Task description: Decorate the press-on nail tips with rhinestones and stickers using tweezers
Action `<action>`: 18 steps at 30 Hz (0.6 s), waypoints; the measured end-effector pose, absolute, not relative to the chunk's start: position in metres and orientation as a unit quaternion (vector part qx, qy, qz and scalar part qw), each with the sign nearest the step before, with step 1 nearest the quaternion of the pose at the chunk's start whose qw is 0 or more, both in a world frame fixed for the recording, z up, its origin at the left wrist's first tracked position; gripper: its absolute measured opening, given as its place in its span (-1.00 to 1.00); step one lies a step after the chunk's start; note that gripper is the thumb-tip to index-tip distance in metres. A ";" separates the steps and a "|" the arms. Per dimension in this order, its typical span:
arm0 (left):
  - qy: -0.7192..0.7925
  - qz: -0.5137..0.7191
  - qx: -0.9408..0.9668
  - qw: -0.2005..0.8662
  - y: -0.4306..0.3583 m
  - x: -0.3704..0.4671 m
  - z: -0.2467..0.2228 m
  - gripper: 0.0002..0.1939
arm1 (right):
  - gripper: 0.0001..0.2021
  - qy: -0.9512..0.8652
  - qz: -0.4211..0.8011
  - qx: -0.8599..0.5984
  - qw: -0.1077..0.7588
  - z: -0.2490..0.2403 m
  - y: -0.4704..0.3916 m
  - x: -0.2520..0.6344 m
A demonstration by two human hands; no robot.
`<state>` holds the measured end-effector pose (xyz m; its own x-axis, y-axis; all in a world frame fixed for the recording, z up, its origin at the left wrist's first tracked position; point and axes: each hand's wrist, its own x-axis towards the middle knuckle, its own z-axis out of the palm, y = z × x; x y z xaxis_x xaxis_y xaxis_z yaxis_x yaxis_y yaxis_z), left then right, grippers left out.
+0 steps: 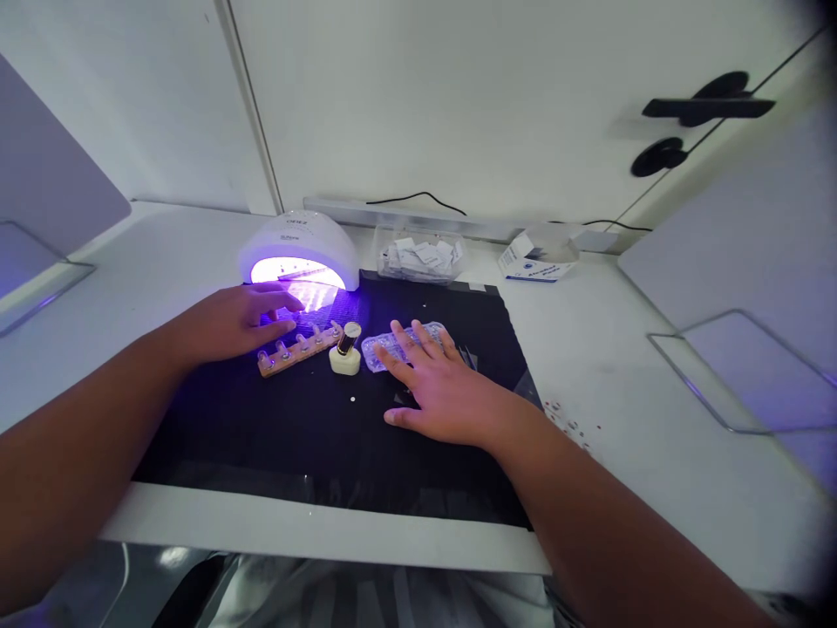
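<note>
My left hand [252, 318] is open in front of the lit nail lamp [297, 249], its fingers apart near the lamp's glowing mouth. Just beyond its fingertips runs a wooden nail-tip stand [301, 351] with several clear tips along it. A cream nail polish bottle [345, 359] with a dark cap stands upright at the stand's right end. My right hand [435, 379] lies spread and open over a clear compartment tray [374, 353], with fingers across its surface; part of the tray is hidden beneath. Neither hand grips anything.
A black mat [314, 445] covers the middle of the white table. Behind it are a clear box of white packets [422, 257] and an open carton [537, 262]. Small gems [572, 427] lie scattered at the right. Metal-framed white panels flank the table.
</note>
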<state>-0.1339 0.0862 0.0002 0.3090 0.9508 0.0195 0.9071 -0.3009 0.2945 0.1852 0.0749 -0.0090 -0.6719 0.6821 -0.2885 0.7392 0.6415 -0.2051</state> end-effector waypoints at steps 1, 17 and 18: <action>0.578 0.090 0.802 0.116 0.086 -0.134 0.001 -0.46 | -0.14 0.900 -0.154 0.395 0.097 -0.008 0.075 0.185; 0.560 0.083 0.818 0.099 0.084 -0.134 -0.001 -0.48 | -0.11 0.886 -0.106 0.432 0.132 -0.012 0.065 0.175; 0.561 0.084 0.817 0.099 0.084 -0.134 -0.001 -0.48 | -0.11 0.887 -0.103 0.430 0.132 -0.012 0.065 0.175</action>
